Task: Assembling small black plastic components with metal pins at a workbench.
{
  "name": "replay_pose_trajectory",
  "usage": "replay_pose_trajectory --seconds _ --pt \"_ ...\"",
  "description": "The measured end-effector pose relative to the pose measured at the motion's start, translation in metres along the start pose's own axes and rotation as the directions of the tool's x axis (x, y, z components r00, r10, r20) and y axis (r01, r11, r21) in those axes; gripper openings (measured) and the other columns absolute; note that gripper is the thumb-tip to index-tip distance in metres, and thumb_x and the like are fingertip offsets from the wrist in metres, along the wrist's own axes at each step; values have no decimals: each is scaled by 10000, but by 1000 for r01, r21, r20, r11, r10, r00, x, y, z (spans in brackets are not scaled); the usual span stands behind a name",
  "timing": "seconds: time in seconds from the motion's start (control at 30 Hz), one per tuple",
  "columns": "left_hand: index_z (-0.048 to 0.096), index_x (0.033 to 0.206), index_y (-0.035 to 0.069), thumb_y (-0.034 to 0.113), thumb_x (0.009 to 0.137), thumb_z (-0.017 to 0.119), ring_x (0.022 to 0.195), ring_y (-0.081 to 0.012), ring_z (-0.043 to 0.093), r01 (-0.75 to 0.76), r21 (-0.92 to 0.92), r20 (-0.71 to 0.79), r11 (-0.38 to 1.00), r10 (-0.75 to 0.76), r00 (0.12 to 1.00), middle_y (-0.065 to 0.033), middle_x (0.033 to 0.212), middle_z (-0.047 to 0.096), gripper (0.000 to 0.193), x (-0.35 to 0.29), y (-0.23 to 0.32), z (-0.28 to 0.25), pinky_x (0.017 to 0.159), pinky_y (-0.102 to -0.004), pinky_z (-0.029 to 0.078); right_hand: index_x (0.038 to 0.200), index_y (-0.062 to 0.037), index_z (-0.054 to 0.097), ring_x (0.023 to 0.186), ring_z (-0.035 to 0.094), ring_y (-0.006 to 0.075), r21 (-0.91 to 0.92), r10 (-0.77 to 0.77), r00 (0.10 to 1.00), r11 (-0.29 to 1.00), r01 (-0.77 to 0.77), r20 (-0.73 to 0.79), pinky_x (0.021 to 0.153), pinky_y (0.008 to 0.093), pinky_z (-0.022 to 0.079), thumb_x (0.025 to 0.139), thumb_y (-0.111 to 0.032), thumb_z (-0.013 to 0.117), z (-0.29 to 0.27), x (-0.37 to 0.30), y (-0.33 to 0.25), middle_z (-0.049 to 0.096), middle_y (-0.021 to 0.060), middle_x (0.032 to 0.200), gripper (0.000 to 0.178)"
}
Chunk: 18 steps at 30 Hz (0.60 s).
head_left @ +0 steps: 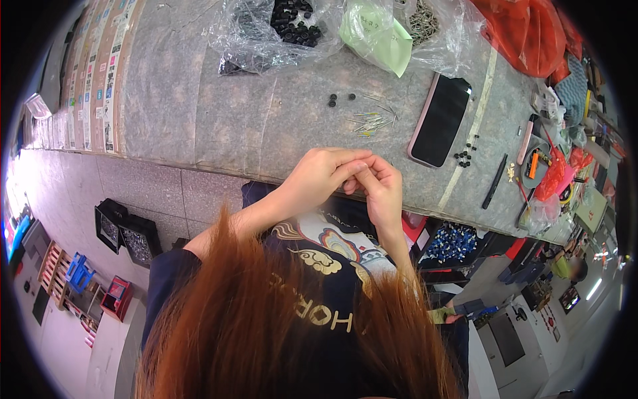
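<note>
The two hands meet at the near edge of the workbench [199, 100], fingertips pressed together at one point. The left hand [319, 174] is curled, thumb and forefinger closed toward the right hand [379, 189], whose fingers are bent in and pinched against them. Whatever lies between the fingertips is too small to make out; whether it is a pin or a cap cannot be told.

Nearest to the hands, just beyond them on the bench, lies a loose scatter of thin pins [373, 121]. Left of the pins sit three small black caps [339, 100], close together. To the right of the pins lies a phone [440, 120], screen dark, set at a slant. A further small cluster of black caps [464, 156] rests beside the lower corner of the phone.

At the far edge of the bench, clear plastic bags [246, 33] lie open; one holds a heap of black caps [296, 20]. A pale green bag [375, 33] lies to its right, and a red bag [525, 30] farther right. A black pen-like tool [495, 181] lies well to the right of the phone. Below the bench, a black tray [126, 233] stands on the floor.
</note>
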<state>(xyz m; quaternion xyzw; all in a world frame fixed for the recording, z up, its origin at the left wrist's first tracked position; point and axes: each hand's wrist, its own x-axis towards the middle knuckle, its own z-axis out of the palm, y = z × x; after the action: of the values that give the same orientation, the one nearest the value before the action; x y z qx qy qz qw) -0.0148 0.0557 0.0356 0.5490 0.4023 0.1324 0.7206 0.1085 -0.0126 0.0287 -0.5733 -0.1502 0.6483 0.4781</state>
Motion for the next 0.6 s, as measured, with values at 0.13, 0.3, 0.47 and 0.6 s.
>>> replay_pose_trajectory --seconds 0.13,0.3,0.47,0.6 --pt "546 1061 3 115 840 483 550 -55 438 -5 -1 32 1000 5 999 -31 669 534 255 0 0 -1 485 -204 387 817 32 547 577 531 92 -9 2 1000 1000 -2 -11 531 201 441 829 -102 512 0 -1 1 572 66 671 139" --pt "547 1058 2 112 839 482 543 -56 437 -20 -12 5 1000 21 1000 -33 634 523 253 1 -2 1 479 -206 386 817 31 545 574 529 89 -21 -6 1000 1000 6 -13 532 199 441 830 -106 511 0 1 2 572 64 669 141" --pt "549 1049 -4 110 834 486 540 -65 446 -94 62 -30 994 96 995 -47 615 528 251 0 -5 2 485 -213 393 810 27 545 572 529 87 -46 -53 998 998 52 -31 535 197 441 830 -104 509 2 1 2 571 60 669 136" --pt "553 1031 -12 119 830 492 566 -79 477 -184 107 -95 977 194 976 -65 649 547 248 -4 -12 7 517 -222 407 811 21 547 573 532 90 -22 -68 998 997 68 -3 538 200 445 828 -107 512 1 1 4 573 59 672 134"
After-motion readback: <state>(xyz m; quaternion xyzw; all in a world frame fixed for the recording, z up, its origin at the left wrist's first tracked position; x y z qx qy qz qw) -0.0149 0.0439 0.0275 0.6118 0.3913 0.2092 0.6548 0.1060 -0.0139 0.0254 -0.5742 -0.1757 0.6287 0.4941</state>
